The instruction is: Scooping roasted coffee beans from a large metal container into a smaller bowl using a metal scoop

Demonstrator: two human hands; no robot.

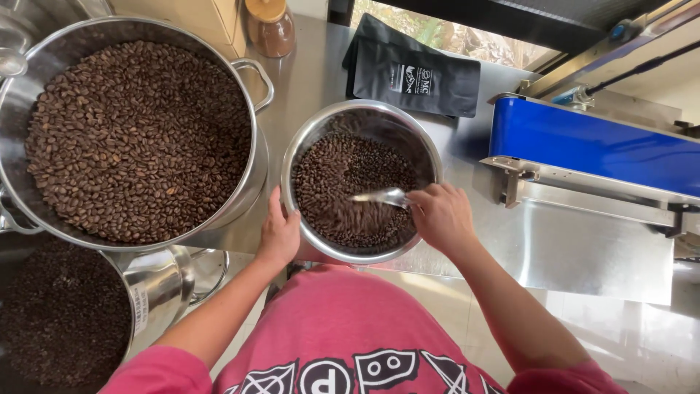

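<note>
A steel bowl (362, 111) half full of roasted coffee beans (329, 175) sits on the steel counter in front of me. My left hand (279, 232) grips the bowl's near-left rim. My right hand (440, 216) holds a metal spoon (383, 196) whose head lies over the beans, slightly blurred. The beans near the spoon look blurred too.
A large steel pot (257, 109) full of coffee beans stands at the left, with another pot (157, 288) of darker beans below it. Black pouches (415, 73) lie behind the bowl. A blue belt machine (590, 146) stands at the right. A brown jar (270, 29) is at the back.
</note>
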